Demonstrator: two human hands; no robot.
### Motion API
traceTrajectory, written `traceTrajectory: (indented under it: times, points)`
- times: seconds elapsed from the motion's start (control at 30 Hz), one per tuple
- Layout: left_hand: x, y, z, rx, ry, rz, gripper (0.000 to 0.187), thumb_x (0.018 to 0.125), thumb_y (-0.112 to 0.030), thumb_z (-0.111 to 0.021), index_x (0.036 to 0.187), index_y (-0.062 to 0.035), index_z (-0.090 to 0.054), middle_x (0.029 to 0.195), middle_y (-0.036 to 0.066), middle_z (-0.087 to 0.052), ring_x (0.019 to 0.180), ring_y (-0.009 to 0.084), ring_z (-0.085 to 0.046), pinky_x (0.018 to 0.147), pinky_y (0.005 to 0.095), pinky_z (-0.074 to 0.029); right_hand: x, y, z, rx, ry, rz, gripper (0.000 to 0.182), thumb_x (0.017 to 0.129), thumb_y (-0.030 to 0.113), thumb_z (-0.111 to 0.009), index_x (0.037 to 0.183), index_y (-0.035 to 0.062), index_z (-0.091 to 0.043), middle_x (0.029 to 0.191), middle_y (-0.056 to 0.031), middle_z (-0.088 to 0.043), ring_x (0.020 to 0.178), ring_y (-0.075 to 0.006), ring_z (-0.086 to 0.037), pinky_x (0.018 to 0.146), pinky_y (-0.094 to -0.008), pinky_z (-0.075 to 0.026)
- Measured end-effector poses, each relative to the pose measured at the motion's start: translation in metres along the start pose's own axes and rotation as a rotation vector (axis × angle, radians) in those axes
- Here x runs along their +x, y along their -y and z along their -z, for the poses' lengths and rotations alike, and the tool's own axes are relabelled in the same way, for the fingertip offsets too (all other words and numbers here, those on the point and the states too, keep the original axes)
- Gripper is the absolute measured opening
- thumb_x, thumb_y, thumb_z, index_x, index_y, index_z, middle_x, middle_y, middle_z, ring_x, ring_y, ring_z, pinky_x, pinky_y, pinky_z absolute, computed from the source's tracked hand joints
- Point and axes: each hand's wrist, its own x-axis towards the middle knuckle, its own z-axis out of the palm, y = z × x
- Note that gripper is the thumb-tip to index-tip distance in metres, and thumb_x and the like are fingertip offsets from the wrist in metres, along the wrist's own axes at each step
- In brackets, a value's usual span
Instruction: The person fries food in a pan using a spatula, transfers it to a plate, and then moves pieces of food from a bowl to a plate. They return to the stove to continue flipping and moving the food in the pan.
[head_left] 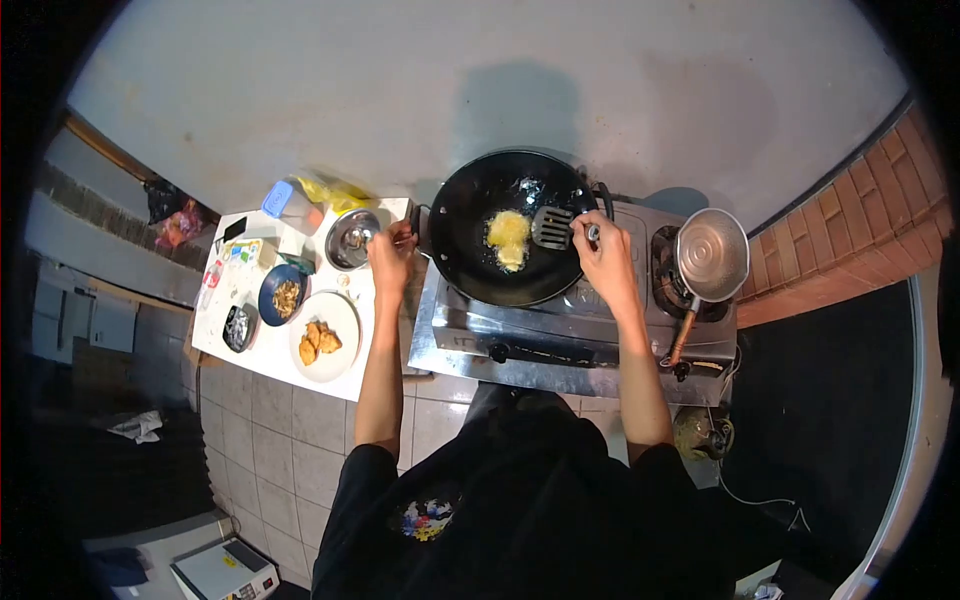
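Note:
A black wok point(470, 270) sits on the stove, with a yellow battered piece point(510, 240) frying in oil in its middle. My right hand point(606, 258) is closed around the handle of a slotted spatula point(552, 229), whose blade lies just right of the frying piece. Beside the wok's left handle, my left hand point(391, 262) has its fingers pinched together; a thin item may be in them, too small to make out. Just left of that hand is a metal bowl point(340, 250). On the white table, a white plate point(345, 362) bears several browned fried pieces point(319, 343).
A saucepan point(712, 255) with a wooden handle occupies the right burner of the steel stove point(460, 345). The white table point(240, 350) also holds a blue bowl point(270, 310) of food, a small black bowl point(238, 328), a blue-lidded container point(290, 203) and a phone point(235, 229).

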Motion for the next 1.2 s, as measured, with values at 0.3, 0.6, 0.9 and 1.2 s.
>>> traceTrajectory:
  times: [0.3, 0.6, 0.9, 1.2]
  points:
    - [0.003, -0.004, 0.003, 0.046, 0.055, -0.032, 0.03, 0.076, 0.004, -0.069, 0.105, 0.0041, -0.065, 0.089, 0.016, -0.07, 0.082, 0.0219, -0.07, 0.072, 0.0292, -0.055, 0.009, -0.005, -0.009, -0.099, 0.169, -0.022, 0.014, 0.086, 0.007, -0.06, 0.08, -0.0048, -0.056, 0.064, -0.0217, -0.056, 0.058, -0.0372, -0.057, 0.053, -0.0401, -0.041]
    - [0.005, -0.004, 0.005, 0.03, 0.068, -0.011, 0.03, 0.076, 0.0, -0.071, 0.105, 0.0036, -0.065, 0.09, 0.016, -0.07, 0.082, 0.023, -0.07, 0.071, 0.0303, -0.056, 0.005, -0.004, -0.016, -0.057, 0.164, -0.061, 0.012, 0.085, 0.006, -0.06, 0.082, -0.0048, -0.058, 0.061, -0.0209, -0.056, 0.052, -0.0355, -0.056, 0.052, -0.0378, -0.042]
    - [0.007, 0.001, 0.004, 0.115, 0.071, -0.038, 0.031, 0.075, -0.006, -0.073, 0.105, 0.0013, -0.066, 0.09, 0.015, -0.069, 0.085, 0.0233, -0.07, 0.073, 0.0317, -0.053, 0.001, 0.008, -0.022, 0.089, 0.214, -0.043, 0.008, 0.085, 0.003, -0.059, 0.082, -0.0047, -0.057, 0.062, -0.0181, -0.056, 0.051, -0.0263, -0.057, 0.052, -0.0347, -0.042]
    - [0.009, 0.0, 0.004, 0.119, 0.074, -0.045, 0.033, 0.074, -0.006, -0.074, 0.106, 0.0001, -0.067, 0.09, 0.015, -0.069, 0.084, 0.0246, -0.069, 0.074, 0.0324, -0.053, -0.001, 0.002, -0.015, 0.03, 0.219, 0.012, 0.007, 0.085, 0.002, -0.058, 0.084, -0.0052, -0.056, 0.067, -0.0192, -0.057, 0.051, -0.0259, -0.056, 0.052, -0.0353, -0.042]
